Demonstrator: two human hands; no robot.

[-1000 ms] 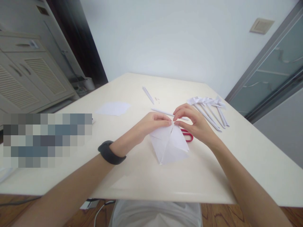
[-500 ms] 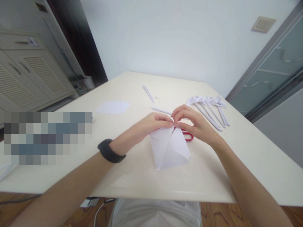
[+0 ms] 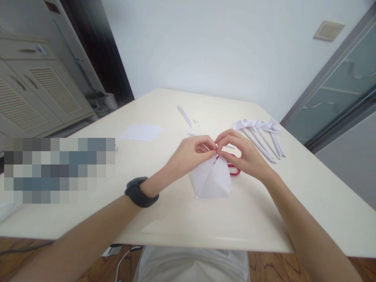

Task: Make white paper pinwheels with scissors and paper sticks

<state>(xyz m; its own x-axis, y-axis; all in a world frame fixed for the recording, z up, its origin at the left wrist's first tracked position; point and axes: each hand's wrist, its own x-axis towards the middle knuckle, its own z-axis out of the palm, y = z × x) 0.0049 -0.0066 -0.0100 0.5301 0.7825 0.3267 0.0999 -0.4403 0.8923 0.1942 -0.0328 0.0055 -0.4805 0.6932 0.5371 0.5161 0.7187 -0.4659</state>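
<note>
We pinch the creased white folded paper (image 3: 212, 178) at its top with left hand (image 3: 190, 154) and right hand (image 3: 241, 152); it now stands narrower, lifted above the red scissors (image 3: 234, 169)

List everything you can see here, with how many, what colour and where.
folded paper: one, white, centre of the table, top corner pinched by both hands
scissors: one, red handles, under the right hand, mostly hidden
rolled paper sticks: several, white, table's right side
thin sticks: about two, white, far centre
flat sheet: one, white, table's left side
table: one, cream
cabinet: one, grey, far left
wristband: one, black, left wrist
left hand: fingers on the paper tip
right hand: fingers on the paper tip
</note>
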